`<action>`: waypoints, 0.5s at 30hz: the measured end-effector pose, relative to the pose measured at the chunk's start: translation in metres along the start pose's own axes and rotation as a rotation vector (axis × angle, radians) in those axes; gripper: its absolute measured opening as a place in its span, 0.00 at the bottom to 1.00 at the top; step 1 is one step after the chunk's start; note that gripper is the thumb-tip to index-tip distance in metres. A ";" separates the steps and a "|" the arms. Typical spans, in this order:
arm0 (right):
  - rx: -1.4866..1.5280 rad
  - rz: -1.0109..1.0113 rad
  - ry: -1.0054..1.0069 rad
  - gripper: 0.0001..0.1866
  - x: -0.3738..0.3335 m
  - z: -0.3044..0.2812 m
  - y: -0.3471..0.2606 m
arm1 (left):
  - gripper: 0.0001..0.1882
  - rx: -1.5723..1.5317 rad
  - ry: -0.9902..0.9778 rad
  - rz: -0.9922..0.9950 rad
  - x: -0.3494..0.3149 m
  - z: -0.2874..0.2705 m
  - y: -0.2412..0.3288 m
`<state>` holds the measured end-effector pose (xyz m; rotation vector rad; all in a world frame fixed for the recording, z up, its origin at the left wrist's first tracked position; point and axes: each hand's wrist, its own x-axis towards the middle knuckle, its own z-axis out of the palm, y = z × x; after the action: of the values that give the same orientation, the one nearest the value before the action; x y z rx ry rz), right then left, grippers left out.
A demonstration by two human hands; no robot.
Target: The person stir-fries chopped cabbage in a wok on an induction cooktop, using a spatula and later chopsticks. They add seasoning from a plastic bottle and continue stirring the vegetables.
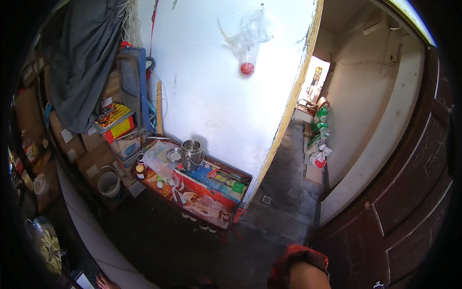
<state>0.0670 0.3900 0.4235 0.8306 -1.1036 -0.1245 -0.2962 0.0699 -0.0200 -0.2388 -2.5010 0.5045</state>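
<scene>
At the far left of my view I have a round pan [43, 222] of chopped, pale green-yellow food [49, 251] on the dark counter [77, 250]. I judge the pan stiff and fairly weighty when loaded, the food soft and loose enough to spill if tipped; I'd take it level, by opposite sides of the rim. A pale flat piece [83, 281] lies between it and the left hand [108, 282], cut off by the lower edge; I can't tell whether those fingers are spread or closed on anything. Next comes the counter's long pale edge [89, 226], which I'd keep from knocking. Beyond it, dark floor [144, 241] gives me room up to the cluttered low table [247, 181]. Farther right, a red sleeve [298, 255] enters, its hand outside my view, with the brown door [414, 216] limiting swing on that side.
</scene>
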 end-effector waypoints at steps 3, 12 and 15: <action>-0.008 0.009 -0.002 0.08 0.002 -0.002 -0.002 | 0.25 0.002 0.000 0.002 -0.002 0.002 -0.002; -0.016 0.016 -0.009 0.09 0.003 -0.004 -0.005 | 0.25 -0.014 -0.024 0.007 -0.002 0.016 -0.001; -0.020 0.016 -0.009 0.10 0.003 -0.005 -0.007 | 0.26 -0.017 -0.033 0.003 -0.004 0.023 -0.002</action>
<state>0.0740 0.3865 0.4205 0.8036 -1.1151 -0.1262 -0.3058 0.0601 -0.0388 -0.2422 -2.5383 0.4916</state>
